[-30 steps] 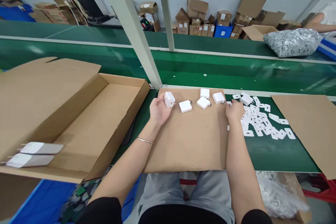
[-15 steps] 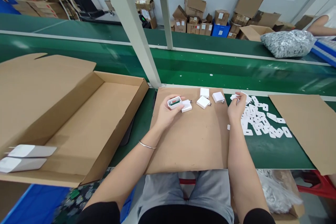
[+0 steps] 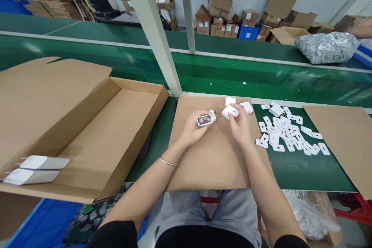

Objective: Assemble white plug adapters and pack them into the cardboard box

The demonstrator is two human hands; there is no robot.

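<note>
My left hand [image 3: 194, 128] is closed around a white charger housing [image 3: 205, 120], its open end facing me with inner parts showing. Another white charger, with prongs, lies partly hidden just behind it. My right hand [image 3: 240, 124] pinches a small white end cap [image 3: 233, 111] between thumb and fingers, a short way right of the housing and apart from it. Beside and behind that hand lie several white plug chargers [image 3: 246, 107] on the cardboard sheet [image 3: 209, 162]. A loose pile of white end caps [image 3: 286, 130] covers part of the green surface to the right.
A large open cardboard box [image 3: 95, 131] stands at left with white chargers [image 3: 35, 174] in its near corner. A slanted metal post [image 3: 158, 38] rises behind the sheet. Another cardboard sheet [image 3: 343, 139] lies at right. Across the green conveyor rests a filled plastic bag [image 3: 327, 47], near a person's arm.
My right hand has moved left from the pile to over the sheet, with an end cap in its fingers. My left hand has turned the housing slightly towards me.
</note>
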